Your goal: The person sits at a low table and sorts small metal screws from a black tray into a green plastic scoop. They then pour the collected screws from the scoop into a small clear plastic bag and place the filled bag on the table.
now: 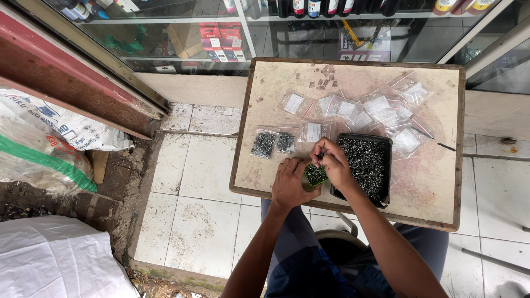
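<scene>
Your left hand (291, 182) cups the small green cup (316, 175) of screws at the table's (441, 212) six o'clock; your right hand (333, 161) pinches small parts above it. At three o'clock the black tray (386, 165) brims with screws; filled clear bags (273, 143) lie at ten o'clock.

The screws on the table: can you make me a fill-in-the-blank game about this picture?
1. The black tray is full of small ____.
2. Between the left hand and the right hand sits a little cup coloured ____.
3. The two filled bags of screws lie to the ____ of the black tray in the picture.
4. The empty bags are see-through and lie on the ____.

Missing words: screws; green; left; table
</scene>
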